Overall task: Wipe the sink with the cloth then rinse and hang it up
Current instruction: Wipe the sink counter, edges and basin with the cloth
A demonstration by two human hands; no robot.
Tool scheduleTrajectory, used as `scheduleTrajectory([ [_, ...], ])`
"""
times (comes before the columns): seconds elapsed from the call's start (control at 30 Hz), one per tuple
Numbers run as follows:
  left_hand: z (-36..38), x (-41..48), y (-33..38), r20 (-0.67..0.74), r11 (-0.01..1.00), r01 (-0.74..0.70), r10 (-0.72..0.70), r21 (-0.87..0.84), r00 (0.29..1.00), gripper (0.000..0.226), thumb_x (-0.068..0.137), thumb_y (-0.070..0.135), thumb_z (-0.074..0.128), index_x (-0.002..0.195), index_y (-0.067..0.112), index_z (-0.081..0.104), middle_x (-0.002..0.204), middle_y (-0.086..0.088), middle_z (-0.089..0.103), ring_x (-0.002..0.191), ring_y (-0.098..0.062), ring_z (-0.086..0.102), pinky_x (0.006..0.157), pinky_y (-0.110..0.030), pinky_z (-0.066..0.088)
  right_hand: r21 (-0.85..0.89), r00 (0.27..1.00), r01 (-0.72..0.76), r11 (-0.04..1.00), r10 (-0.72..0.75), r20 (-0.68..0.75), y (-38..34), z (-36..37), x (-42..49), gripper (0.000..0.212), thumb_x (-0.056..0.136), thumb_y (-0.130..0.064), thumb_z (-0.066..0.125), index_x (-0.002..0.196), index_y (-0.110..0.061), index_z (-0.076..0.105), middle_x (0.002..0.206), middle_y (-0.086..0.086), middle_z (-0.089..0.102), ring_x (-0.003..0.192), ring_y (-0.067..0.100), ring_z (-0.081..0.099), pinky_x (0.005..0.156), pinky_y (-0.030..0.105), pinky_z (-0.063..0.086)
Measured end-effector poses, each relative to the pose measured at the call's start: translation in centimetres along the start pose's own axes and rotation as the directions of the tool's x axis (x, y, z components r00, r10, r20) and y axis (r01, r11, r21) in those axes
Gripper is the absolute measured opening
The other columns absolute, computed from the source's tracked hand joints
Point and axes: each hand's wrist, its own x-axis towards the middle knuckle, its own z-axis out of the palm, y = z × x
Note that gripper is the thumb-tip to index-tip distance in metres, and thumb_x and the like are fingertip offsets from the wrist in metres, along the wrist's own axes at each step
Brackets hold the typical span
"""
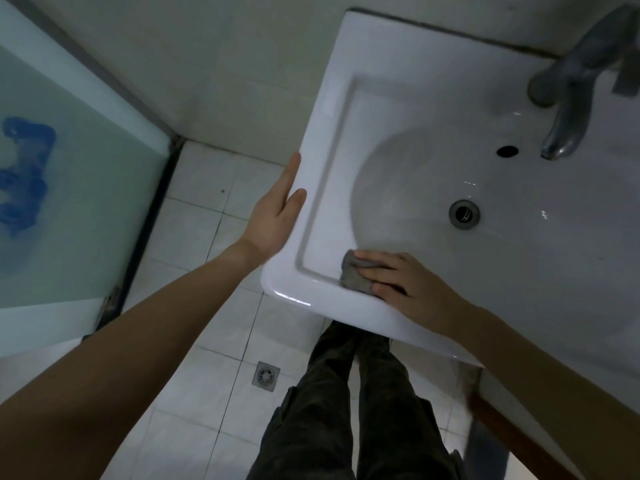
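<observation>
Cloth (355, 276), grey, crumpled, pressed flat under right hand (401, 282) on glossy white sink (332, 140) rim; left hand (273, 216) open against edge.

Dim light; pale tiled floor (207, 237) with a square drain (266, 375); plain wall (207, 64) behind; frosted glass door (69, 185) at left.

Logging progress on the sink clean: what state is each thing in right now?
cloth: bunched, pressed flat on the sink's near rim.
right hand: flat on the cloth.
left hand: open, resting against the sink's left edge.
sink: basin empty, drain open.
faucet: no water running.
</observation>
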Motion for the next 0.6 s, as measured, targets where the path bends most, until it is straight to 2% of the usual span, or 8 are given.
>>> scheduleTrajectory([
  [0.07,-0.1,-0.1,0.3,0.006,1.000,0.003,-0.003,0.005,1.000,0.055,0.104,0.027,0.035,0.155,0.029,0.015,0.155,0.025,0.022,0.130,0.021,0.029,0.098,0.007,0.018,0.002,0.995,-0.094,0.996,0.094,0.022,2.0,-0.2,-2.7,0.036,0.097,-0.037,0.038,0.130,-0.046,0.048,0.143,-0.036,0.032,0.122,0.007,0.042,0.107,0.029,0.031],
  [0.13,0.0,-0.2,0.6,0.011,1.000,0.003,-0.003,0.017,1.000,0.055,0.104,0.027,0.035,0.155,0.030,0.014,0.145,0.040,0.021,0.113,0.033,0.034,0.092,0.009,0.021,-0.058,0.984,-0.166,0.985,0.169,0.051,4.9,-0.6,-5.4,0.037,0.096,-0.046,0.033,0.130,-0.050,0.047,0.140,-0.037,0.038,0.123,0.008,0.045,0.106,0.035,0.036],
  [0.2,0.2,-0.2,0.7,0.013,1.000,0.012,-0.012,0.016,1.000,0.055,0.104,0.028,0.035,0.155,0.030,0.013,0.137,0.050,0.021,0.104,0.031,0.042,0.089,0.009,0.024,-0.155,0.976,-0.191,0.969,0.205,0.077,7.6,-1.8,-8.0,0.037,0.097,-0.050,0.032,0.131,-0.051,0.047,0.137,-0.030,0.047,0.120,0.011,0.049,0.102,0.040,0.041],
  [0.27,0.3,-0.2,0.6,-0.002,1.000,0.026,-0.026,-0.006,1.000,0.055,0.104,0.027,0.036,0.155,0.026,0.014,0.147,0.036,0.020,0.116,0.034,0.030,0.098,0.007,0.020,-0.334,0.956,-0.235,0.913,0.279,0.090,10.3,-3.6,-10.8,0.033,0.098,-0.040,0.036,0.125,-0.042,0.055,0.133,-0.018,0.056,0.113,0.014,0.051,0.100,0.036,0.037],
  [0.37,0.5,0.1,0.2,-0.022,0.999,0.028,-0.028,0.024,0.999,0.055,0.104,0.028,0.037,0.154,0.030,0.017,0.150,0.029,0.019,0.123,0.035,0.018,0.103,0.006,0.013,-0.564,0.926,-0.361,0.743,0.359,-0.120,14.4,-6.9,-15.0,0.039,0.090,-0.038,0.039,0.108,-0.027,0.071,0.116,0.004,0.067,0.098,0.029,0.054,0.085,0.042,0.044],
  [0.43,0.7,0.1,0.1,-0.030,0.999,0.041,-0.040,0.034,0.999,0.054,0.104,0.029,0.037,0.154,0.034,0.017,0.150,0.030,0.019,0.124,0.034,0.019,0.103,0.005,0.013,-0.634,0.868,-0.480,0.607,0.434,-0.241,16.4,-9.6,-16.9,0.026,0.081,-0.032,0.062,0.103,-0.027,0.074,0.101,0.014,0.068,0.083,0.040,0.057,0.069,0.050,0.051],
  [0.5,0.8,0.4,-0.2,-0.041,0.997,0.072,-0.071,0.024,0.997,0.053,0.104,0.031,0.037,0.151,0.041,0.017,0.151,0.029,0.019,0.133,0.021,0.021,0.112,-0.009,0.015,-0.727,0.875,-0.425,0.540,0.451,-0.176,18.4,-11.8,-17.0,0.042,0.065,-0.012,0.083,0.104,-0.026,0.074,0.095,0.018,0.067,0.081,0.041,0.060,0.068,0.050,0.049],
  [0.6,1.0,0.5,-0.7,-0.066,0.999,0.044,-0.042,0.022,0.997,0.049,0.102,0.040,0.037,0.143,0.059,0.019,0.152,0.036,0.021,0.142,0.007,0.023,0.119,-0.035,0.019,-0.853,0.937,-0.284,0.438,0.316,-0.150,20.9,-14.9,-15.0,0.053,0.055,0.001,0.085,0.102,-0.022,0.074,0.101,0.022,0.067,0.085,0.042,0.062,0.078,0.054,0.048],
])
